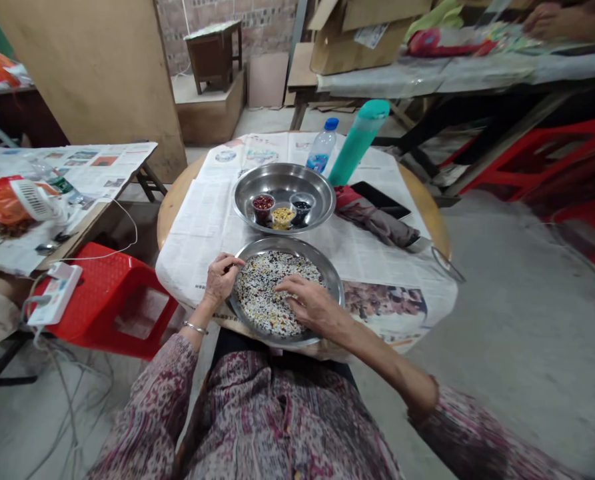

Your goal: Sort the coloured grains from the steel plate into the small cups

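A round metal basin (334,277) in front of me holds a spread of small mixed beads or grains (262,293), mostly white with black, yellow and red among them. My left hand (221,277) is at the basin's left rim, its fingers curled closed on the edge. Over the right side of the spread, my right hand (312,303) has thumb and fingers drawn together; anything between them is too small to make out. Behind stands a second metal basin (282,175) with three clear cups: red pieces (263,207), yellow pieces (282,217) and black pieces (302,210).
Newspaper (192,233) covers the round table. A water bottle (322,147), a green bottle (360,141), a folded umbrella (377,220) and a dark phone (381,200) stand or lie beyond. A red stool (112,300) bears a power strip (56,293). Another person's hand (542,19) shows top right.
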Available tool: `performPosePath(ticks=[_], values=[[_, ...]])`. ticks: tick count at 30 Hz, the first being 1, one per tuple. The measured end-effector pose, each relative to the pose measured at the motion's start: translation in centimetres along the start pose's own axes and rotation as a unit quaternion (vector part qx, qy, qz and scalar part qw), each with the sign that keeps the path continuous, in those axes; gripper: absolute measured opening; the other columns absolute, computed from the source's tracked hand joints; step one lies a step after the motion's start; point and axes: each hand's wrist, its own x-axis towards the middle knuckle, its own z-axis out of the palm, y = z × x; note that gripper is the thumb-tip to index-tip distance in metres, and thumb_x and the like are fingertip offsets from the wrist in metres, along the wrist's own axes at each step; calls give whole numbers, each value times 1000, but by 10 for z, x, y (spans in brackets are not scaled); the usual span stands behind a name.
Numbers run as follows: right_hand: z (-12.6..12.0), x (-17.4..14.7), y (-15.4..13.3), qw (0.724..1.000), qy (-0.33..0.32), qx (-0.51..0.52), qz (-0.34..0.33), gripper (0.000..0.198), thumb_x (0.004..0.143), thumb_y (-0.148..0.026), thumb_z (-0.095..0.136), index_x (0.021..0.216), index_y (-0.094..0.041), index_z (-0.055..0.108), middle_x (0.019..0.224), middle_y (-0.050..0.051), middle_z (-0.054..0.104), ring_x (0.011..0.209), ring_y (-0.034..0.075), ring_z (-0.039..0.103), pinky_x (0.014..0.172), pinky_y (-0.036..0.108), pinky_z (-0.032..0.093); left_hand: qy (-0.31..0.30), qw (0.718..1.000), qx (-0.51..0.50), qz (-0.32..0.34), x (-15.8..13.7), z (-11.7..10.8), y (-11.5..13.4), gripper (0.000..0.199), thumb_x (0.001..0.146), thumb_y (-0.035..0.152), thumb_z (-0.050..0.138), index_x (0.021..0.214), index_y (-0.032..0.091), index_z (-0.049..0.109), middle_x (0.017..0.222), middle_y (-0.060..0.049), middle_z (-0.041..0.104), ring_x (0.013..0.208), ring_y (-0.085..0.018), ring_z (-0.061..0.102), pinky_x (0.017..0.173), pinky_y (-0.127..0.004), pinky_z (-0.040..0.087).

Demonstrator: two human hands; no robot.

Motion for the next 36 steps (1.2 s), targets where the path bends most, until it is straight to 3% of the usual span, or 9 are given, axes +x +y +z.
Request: performPosePath(ticks=[5, 7, 13, 17, 21, 26, 31, 33, 36], values=[[-15, -22, -4, 975, -207, -79, 27, 23, 84, -5, 53, 83, -19, 70, 90, 6, 70, 89, 19, 64, 81, 31, 48, 5, 1000, -10, -2, -1, 2, -1, 28, 80, 3, 54, 83, 18, 77, 86, -3, 65, 81, -14, 60, 74, -23, 47], [-10, -20, -11, 967, -241, -79, 0, 24, 85, -5, 52, 85, -20, 71, 92, 6, 70, 91, 19, 63, 80, 30, 47, 3, 1000, -10, -5, -1, 2, 0, 28, 81, 3, 54, 83, 18, 77, 86, -3, 65, 81, -14, 61, 74, -24, 47], [14, 16, -15, 975, -157, -131, -83, 35, 87, -4, 50, 112, -20, 70, 110, 9, 70, 103, 22, 59, 92, 37, 49, 3, 1000, -5, -8, -1, 2, 2, 27, 82, 3, 54, 83, 18, 77, 84, -2, 64, 81, -14, 61, 74, -24, 48], [18, 41, 0, 979, -55, -197, -29, 41, 91, -7, 46, 124, -19, 66, 122, 11, 68, 111, 26, 56, 92, 40, 50, 3, 1000, -5, -10, -2, 2, 3, 29, 80, 1, 54, 83, 18, 77, 85, -2, 64, 78, -13, 60, 73, -23, 48], [21, 58, 9, 975, 21, -215, 43, 36, 97, -28, 50, 129, -18, 63, 129, 14, 65, 116, 30, 54, 94, 44, 49, 2, 1000, -2, -13, -2, 2, 3, 28, 80, 1, 54, 83, 18, 77, 87, -2, 64, 80, -13, 60, 74, -24, 48], [38, 69, -9, 981, -22, -190, 8, 41, 91, -41, 61, 124, -17, 63, 124, 14, 64, 115, 30, 53, 95, 43, 45, 0, 1000, 1, 4, -2, 2, 1, 29, 82, 1, 54, 86, 19, 77, 89, -3, 66, 86, -15, 63, 81, -25, 51], [43, 54, -25, 978, -140, -140, -74, 12, 84, -21, 62, 95, -19, 67, 101, 9, 66, 98, 23, 55, 85, 35, 43, -5, 1000, -5, 2, -4, 3, 1, 31, 83, 1, 52, 87, 19, 77, 89, -3, 65, 86, -15, 63, 81, -26, 51], [35, 42, -22, 970, -177, -135, -94, 10, 84, -14, 58, 88, -20, 66, 92, 7, 65, 89, 21, 55, 79, 33, 42, -6, 1000, -6, -2, -4, 3, 1, 31, 82, 0, 53, 87, 19, 77, 89, -3, 65, 84, -15, 63, 79, -26, 50], [16, 25, -5, 970, -172, -162, -66, 17, 83, -8, 54, 81, -20, 65, 87, 7, 64, 86, 21, 54, 77, 32, 40, -6, 1000, -6, -8, -3, 4, 2, 30, 82, 1, 54, 87, 19, 78, 89, -3, 65, 82, -14, 61, 77, -25, 49]])
